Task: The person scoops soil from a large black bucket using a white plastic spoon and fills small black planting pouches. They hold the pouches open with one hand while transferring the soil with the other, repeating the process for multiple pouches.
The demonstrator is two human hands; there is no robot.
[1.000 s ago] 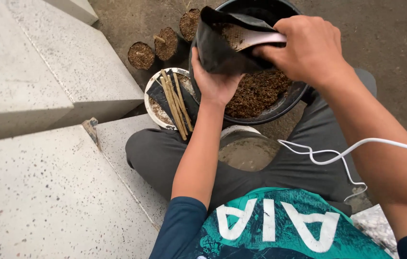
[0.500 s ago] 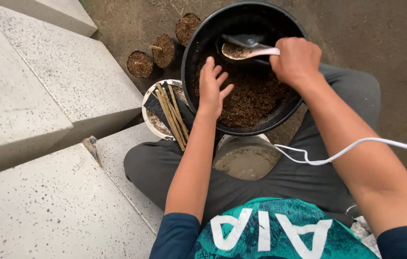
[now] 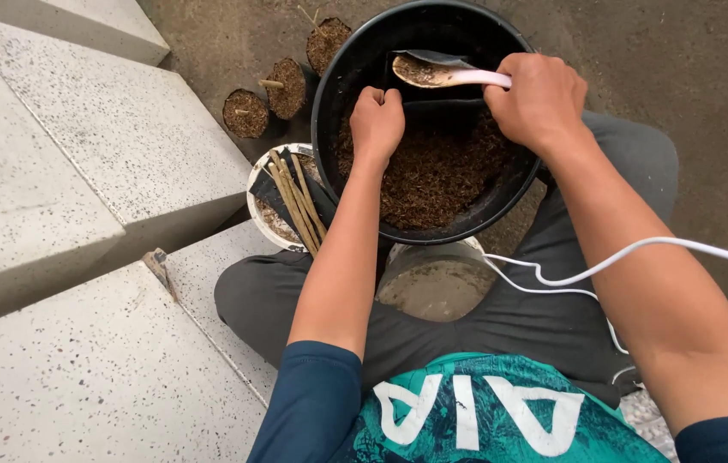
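A big black basin holds brown, fibrous soil. My left hand is clenched on the rim of a small black planting bag that rests in the soil. My right hand grips the white handle of a scoop, and its bowl, loaded with soil, hovers just above the bag's mouth at the basin's far side.
A white bucket with tan sticks and black bags stands left of the basin. Three soil-filled black bags sit on the ground behind it. A grey bucket sits between my legs. A white cable crosses my lap. Concrete steps rise on the left.
The bag came down from above the basin into the soil. My left hand went from under the bag to spread over the soil, and now grips the bag's rim. The scoop has soil again.
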